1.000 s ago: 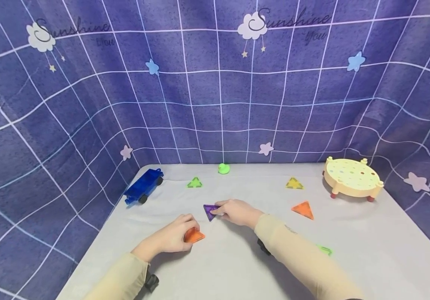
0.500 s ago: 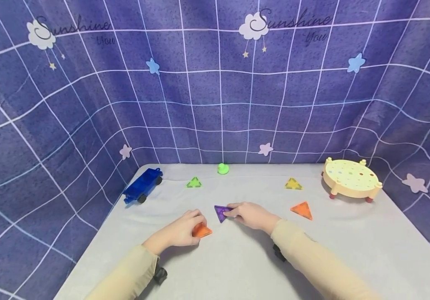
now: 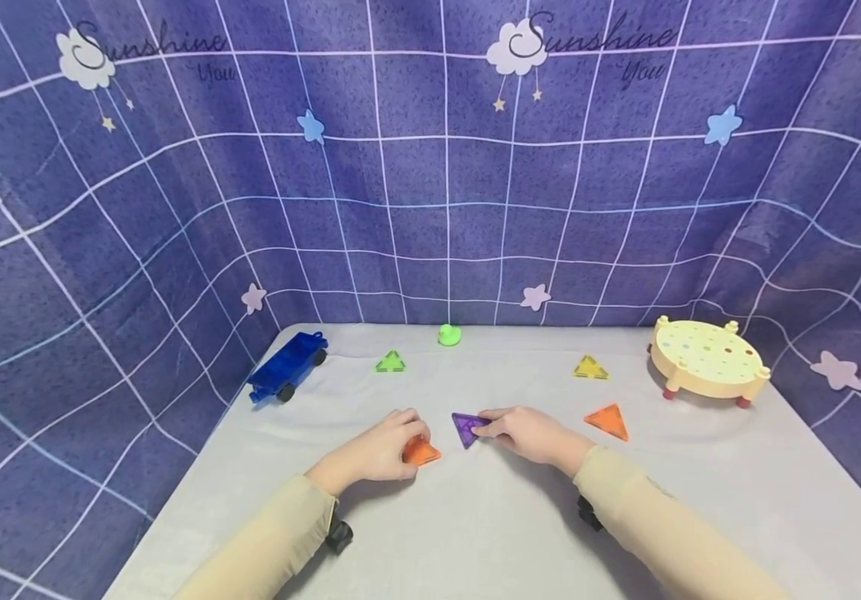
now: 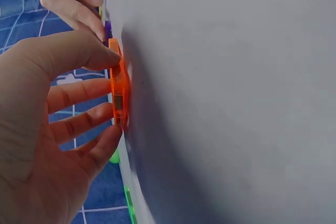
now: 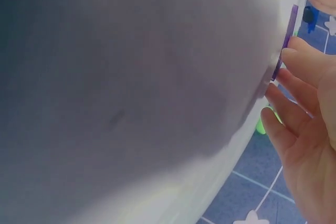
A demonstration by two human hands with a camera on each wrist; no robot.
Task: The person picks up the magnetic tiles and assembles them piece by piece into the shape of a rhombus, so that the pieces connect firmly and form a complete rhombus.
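In the head view my left hand holds an orange triangular tile by its edges, low over the white table. The left wrist view has the thumb on one end of the orange tile and fingertips along its side. To the right, my right hand pinches a purple triangular tile between thumb and forefinger. In the right wrist view the purple tile appears almost edge-on, and the other fingers are spread beside it. A small gap separates the orange and purple tiles.
On the white table, a blue toy wagon stands at left, a green triangle and green duck at the back. Rightward lie a yellow triangle, another orange triangle and a cream round toy stand. A blue curtain hangs behind.
Both hands have shifted to the right with their tiles, the left also slightly farther from the body. A green piece near the right forearm is now hidden behind the sleeve.
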